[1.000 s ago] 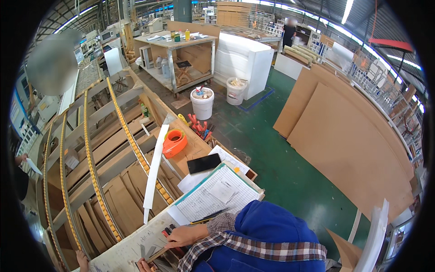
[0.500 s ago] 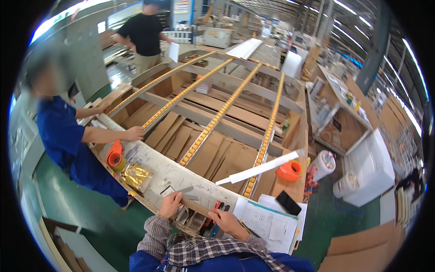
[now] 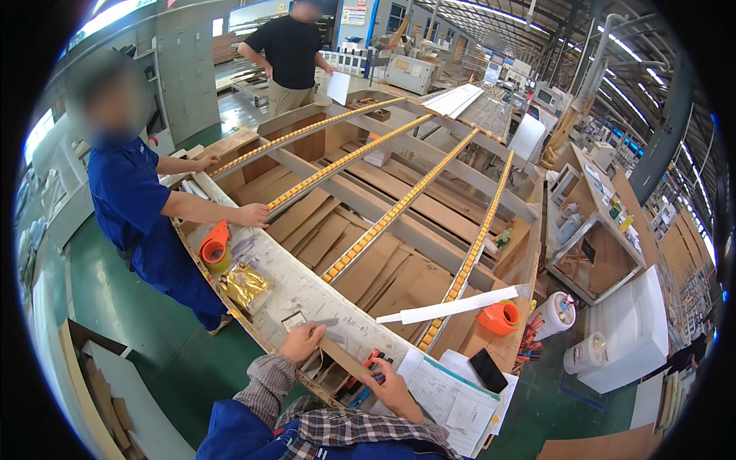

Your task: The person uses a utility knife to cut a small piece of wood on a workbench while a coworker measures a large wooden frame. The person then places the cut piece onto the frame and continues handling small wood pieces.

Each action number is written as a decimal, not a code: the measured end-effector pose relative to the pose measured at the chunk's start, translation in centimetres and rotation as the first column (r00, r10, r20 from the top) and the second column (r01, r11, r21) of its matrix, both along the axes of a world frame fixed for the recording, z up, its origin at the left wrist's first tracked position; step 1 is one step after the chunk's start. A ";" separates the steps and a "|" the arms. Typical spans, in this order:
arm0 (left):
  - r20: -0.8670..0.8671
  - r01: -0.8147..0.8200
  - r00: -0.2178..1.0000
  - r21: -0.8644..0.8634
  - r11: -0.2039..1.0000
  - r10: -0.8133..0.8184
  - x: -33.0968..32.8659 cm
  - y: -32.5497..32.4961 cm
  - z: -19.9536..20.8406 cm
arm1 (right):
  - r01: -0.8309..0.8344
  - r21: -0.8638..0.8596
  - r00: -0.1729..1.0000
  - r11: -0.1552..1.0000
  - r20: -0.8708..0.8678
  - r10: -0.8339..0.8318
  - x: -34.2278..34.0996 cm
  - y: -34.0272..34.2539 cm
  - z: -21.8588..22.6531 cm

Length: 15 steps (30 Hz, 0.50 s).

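Note:
At the near edge of the workbench, my left hand (image 3: 300, 343) pinches one end of a flat brown strip (image 3: 343, 359). My right hand (image 3: 393, 392) has its fingers closed on the strip's other end. The strip slopes down toward the right, and whether it is wood or cardboard I cannot make out. Beneath it is an open compartment (image 3: 331, 377) with tools, some red-handled (image 3: 376, 357). Just beyond my left hand lie a grey metal piece (image 3: 322, 323) and a small white card (image 3: 293, 320). Papers on a clipboard (image 3: 452, 402) lie beside my right hand.
Yellow roller tracks (image 3: 399, 208) span the table frame over cardboard sheets (image 3: 376, 268). A white long strip (image 3: 452, 305), orange tape dispensers (image 3: 500, 317), a gold foil bag (image 3: 245, 287) and a black phone (image 3: 487, 370) lie around. A co-worker in blue (image 3: 130, 192) touches the frame; another person (image 3: 290, 57) stands behind.
The whole view has shifted, so the table sits further right and lower. Both hands keep hold of the brown strip, which now slants more steeply down to the right.

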<state>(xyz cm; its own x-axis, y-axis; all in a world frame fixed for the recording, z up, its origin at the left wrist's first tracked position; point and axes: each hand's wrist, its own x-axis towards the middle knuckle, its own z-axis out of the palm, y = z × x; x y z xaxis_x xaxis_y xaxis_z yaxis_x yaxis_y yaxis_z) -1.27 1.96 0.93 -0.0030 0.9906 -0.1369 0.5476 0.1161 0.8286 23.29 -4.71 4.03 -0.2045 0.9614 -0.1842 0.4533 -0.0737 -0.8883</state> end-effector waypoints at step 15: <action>-0.049 0.049 0.998 0.266 0.963 -0.037 0.4 -0.2 0.4 | -0.134 0.309 0.981 0.942 0.179 0.080 -0.3 -0.3 -0.6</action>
<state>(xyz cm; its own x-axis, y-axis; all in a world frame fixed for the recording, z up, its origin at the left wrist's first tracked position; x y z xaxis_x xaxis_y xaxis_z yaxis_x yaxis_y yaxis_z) -0.88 1.73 1.33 0.0405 0.9905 0.1315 0.5833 -0.1303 0.8018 23.00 -4.97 3.40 -0.3026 0.9490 0.0886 0.5819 0.2576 -0.7714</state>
